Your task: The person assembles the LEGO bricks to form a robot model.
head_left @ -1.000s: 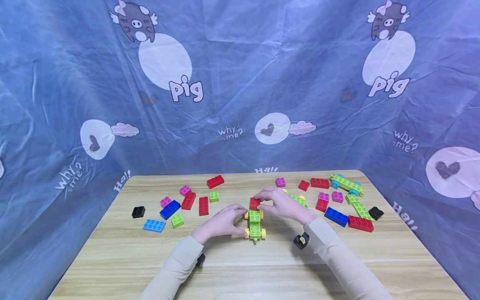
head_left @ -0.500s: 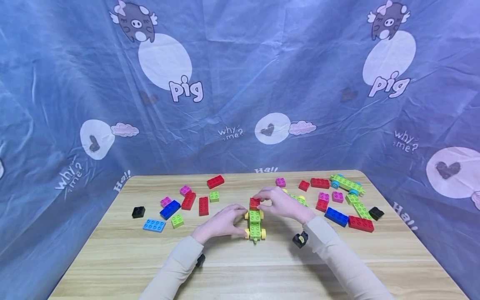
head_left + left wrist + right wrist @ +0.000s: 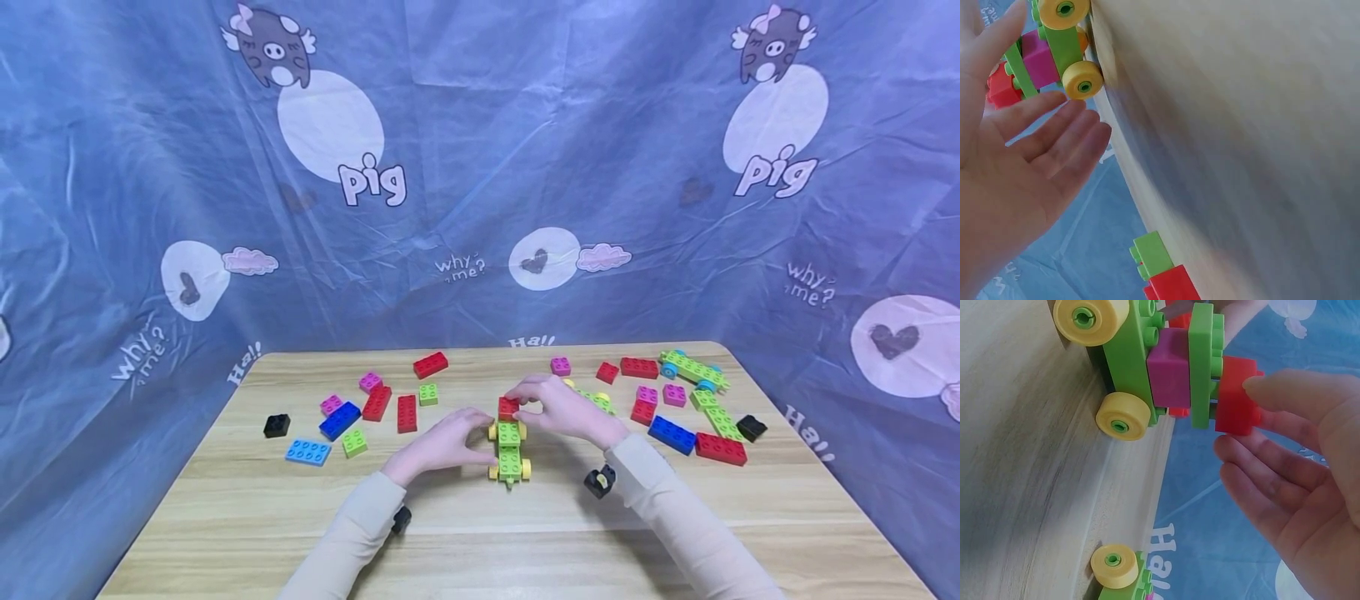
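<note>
A green wheeled base [image 3: 510, 463] with yellow wheels stands mid-table. On it sits a magenta brick [image 3: 1169, 367], topped by a green plate [image 3: 1199, 365]. My right hand [image 3: 566, 410] pinches a red brick [image 3: 1237, 397] between thumb and fingers at the plate's far end. Some of the plate's studs show in the gap beneath that brick. Beside the base's left side, my left hand [image 3: 444, 446] has its fingers spread and loosely bent. Its fingertips are close to a yellow wheel [image 3: 1082, 80]; whether they touch it is unclear.
Loose red, blue, green, magenta and black bricks lie at the left, such as a light blue brick [image 3: 307, 452]. More lie at the right, with a blue-wheeled green base [image 3: 693, 370]. Behind my right hand is another yellow-wheeled base [image 3: 600, 400], partly hidden.
Hardly anything differs. Both hands keep their places around the wheeled base, and the red brick stays in the right hand's grip. The head view has shifted very slightly.
</note>
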{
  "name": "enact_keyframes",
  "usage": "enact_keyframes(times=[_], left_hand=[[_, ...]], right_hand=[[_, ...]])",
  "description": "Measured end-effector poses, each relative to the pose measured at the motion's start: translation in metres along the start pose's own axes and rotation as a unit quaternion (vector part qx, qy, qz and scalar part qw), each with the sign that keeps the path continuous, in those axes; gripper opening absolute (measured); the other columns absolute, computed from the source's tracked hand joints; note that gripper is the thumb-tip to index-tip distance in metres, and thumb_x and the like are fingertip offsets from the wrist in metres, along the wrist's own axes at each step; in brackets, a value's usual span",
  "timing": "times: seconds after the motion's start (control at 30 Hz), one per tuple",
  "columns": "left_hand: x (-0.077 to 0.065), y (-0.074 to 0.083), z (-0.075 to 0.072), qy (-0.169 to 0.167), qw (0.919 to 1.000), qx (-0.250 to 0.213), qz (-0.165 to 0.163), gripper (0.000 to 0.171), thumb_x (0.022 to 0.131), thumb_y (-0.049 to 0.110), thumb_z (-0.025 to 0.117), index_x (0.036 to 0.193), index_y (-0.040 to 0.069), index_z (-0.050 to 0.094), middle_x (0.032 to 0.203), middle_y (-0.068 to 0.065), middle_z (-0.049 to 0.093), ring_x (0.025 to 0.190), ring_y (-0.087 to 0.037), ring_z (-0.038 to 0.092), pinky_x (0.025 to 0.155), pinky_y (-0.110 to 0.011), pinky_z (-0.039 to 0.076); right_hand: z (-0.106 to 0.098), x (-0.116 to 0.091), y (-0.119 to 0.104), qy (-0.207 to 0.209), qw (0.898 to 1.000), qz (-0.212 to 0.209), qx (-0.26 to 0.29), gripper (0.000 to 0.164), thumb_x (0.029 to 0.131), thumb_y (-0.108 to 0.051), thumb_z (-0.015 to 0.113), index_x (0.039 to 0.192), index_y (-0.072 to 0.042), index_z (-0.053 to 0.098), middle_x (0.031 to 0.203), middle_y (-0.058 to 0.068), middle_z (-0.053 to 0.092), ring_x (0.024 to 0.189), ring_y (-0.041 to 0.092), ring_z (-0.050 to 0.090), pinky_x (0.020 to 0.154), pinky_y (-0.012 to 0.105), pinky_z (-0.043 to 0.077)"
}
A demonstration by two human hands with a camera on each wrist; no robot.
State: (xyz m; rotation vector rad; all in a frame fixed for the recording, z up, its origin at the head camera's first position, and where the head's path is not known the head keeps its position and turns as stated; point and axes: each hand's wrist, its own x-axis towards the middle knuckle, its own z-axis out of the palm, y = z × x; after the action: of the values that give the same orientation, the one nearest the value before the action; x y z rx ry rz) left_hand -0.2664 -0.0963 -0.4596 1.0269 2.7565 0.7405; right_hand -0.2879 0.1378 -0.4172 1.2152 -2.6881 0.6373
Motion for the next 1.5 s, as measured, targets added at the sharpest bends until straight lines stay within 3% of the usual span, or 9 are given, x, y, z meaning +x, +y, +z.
enact_keyframes(times=[0.23, 0.47, 0.8, 1.03, 1.5], left_hand=[[0.005, 0.000, 0.001, 0.030, 0.9982, -0.049, -0.020, 0.069, 0.080, 0.054, 0.065, 0.131, 0.008, 0.053, 0.127, -0.008, 0.059, 0.118, -0.021, 0.056, 0.102, -0.038, 0.046], [0.009, -0.001, 0.001, 0.043, 0.9941, -0.094, -0.030, 0.066, 0.079, 0.049, 0.069, 0.130, 0.010, 0.054, 0.125, -0.006, 0.060, 0.116, -0.021, 0.056, 0.100, -0.037, 0.047], [0.013, 0.000, -0.001, 0.047, 0.9962, -0.072, -0.012, 0.069, 0.078, 0.049, 0.070, 0.129, 0.006, 0.054, 0.122, -0.010, 0.061, 0.113, -0.026, 0.057, 0.097, -0.042, 0.048], [0.014, 0.003, -0.004, 0.036, 0.9955, -0.083, -0.031, 0.069, 0.076, 0.050, 0.071, 0.128, 0.008, 0.055, 0.123, -0.008, 0.061, 0.115, -0.024, 0.056, 0.099, -0.041, 0.047], [0.014, 0.004, -0.005, 0.027, 0.9949, -0.090, -0.035, 0.070, 0.074, 0.049, 0.073, 0.129, 0.010, 0.055, 0.125, -0.008, 0.061, 0.117, -0.023, 0.056, 0.101, -0.041, 0.046]], right_hand=[[0.000, 0.000, -0.002, -0.002, 1.000, 0.004, -0.001, 0.030, 0.085, -0.020, 0.067, 0.113, -0.010, 0.066, 0.107, 0.003, 0.070, 0.099, 0.016, 0.066, 0.088, 0.031, 0.055], [-0.001, 0.001, -0.004, 0.000, 1.000, 0.002, 0.007, 0.029, 0.085, -0.020, 0.066, 0.113, -0.010, 0.066, 0.106, 0.003, 0.070, 0.098, 0.015, 0.066, 0.087, 0.031, 0.055], [-0.001, 0.001, -0.001, 0.001, 1.000, 0.004, 0.018, 0.029, 0.084, -0.019, 0.068, 0.111, -0.010, 0.067, 0.105, 0.002, 0.070, 0.096, 0.015, 0.066, 0.085, 0.030, 0.056], [-0.002, 0.000, -0.001, -0.011, 1.000, 0.014, 0.024, 0.029, 0.086, -0.020, 0.066, 0.113, -0.011, 0.066, 0.108, 0.002, 0.068, 0.100, 0.015, 0.064, 0.088, 0.032, 0.054], [0.000, -0.001, -0.002, -0.008, 0.999, 0.041, 0.031, 0.029, 0.084, -0.020, 0.067, 0.112, -0.010, 0.065, 0.102, 0.002, 0.069, 0.092, 0.014, 0.065, 0.082, 0.027, 0.055]])
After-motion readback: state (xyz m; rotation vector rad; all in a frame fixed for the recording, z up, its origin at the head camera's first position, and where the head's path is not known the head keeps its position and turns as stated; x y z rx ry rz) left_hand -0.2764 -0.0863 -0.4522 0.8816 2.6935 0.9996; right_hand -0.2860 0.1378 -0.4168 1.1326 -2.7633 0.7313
